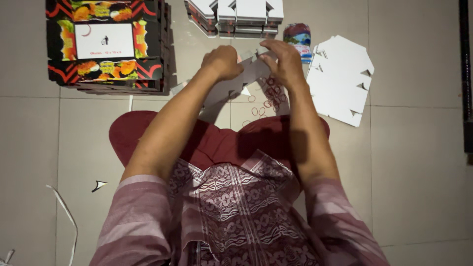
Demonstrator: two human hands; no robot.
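Matt white cardboard blank (pixel 246 74) above smooth glazed floor tiles (pixel 414 162); glossy printed boxes (pixel 106 44).

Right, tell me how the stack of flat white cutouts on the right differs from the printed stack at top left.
The white cutout stack shows plain blank faces; the printed stack shows black, red and orange artwork with a white panel. The white stack is thin and lies skewed; the printed stack is much thicker and sits square to the tiles. Both are cardboard resting on the tiled floor.
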